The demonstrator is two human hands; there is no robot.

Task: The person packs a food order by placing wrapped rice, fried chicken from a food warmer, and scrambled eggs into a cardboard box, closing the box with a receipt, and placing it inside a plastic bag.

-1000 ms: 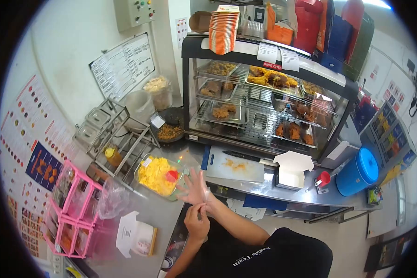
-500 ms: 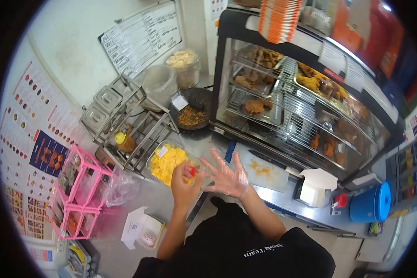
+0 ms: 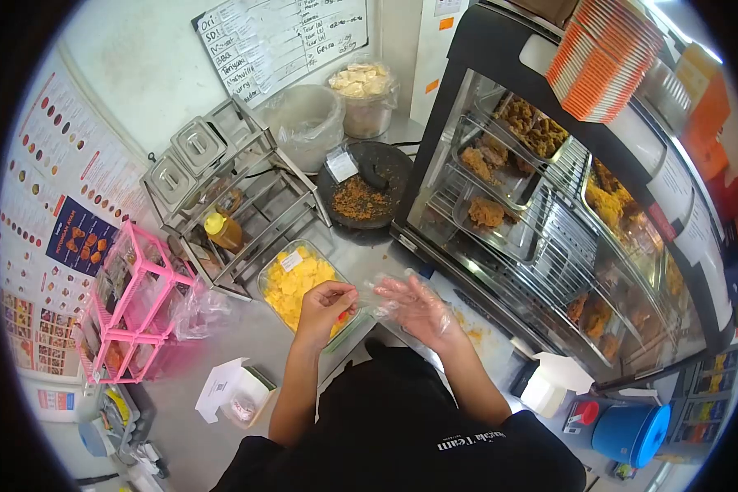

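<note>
Nearest, two hands are raised over a black shirt. The left hand is bare, its fingers curled in toward the thumb; I cannot tell whether they pinch any clear plastic. Just beside it, the right hand has its fingers extended and loosely parted, inside one transparent glove that wraps hand and wrist.

Two cartons stand open: the left carton holds one wrapped item on the metal surface, and the right carton is near a red cup and a blue tub.

Behind the left hand, which covers its near side, is one clear tray of yellow pieces, one white label on top. The right hand blocks part of a cutting board with crumbs. At left stand a pink rack and one crumpled clear bag.

Farther back, a metal rack bears two lidded pans at its upper left and one yellow-capped bottle. Past it sit one dark mortar with brown crumbs, two tubs, a glass display case of fried pieces, and one whiteboard on the wall.
</note>
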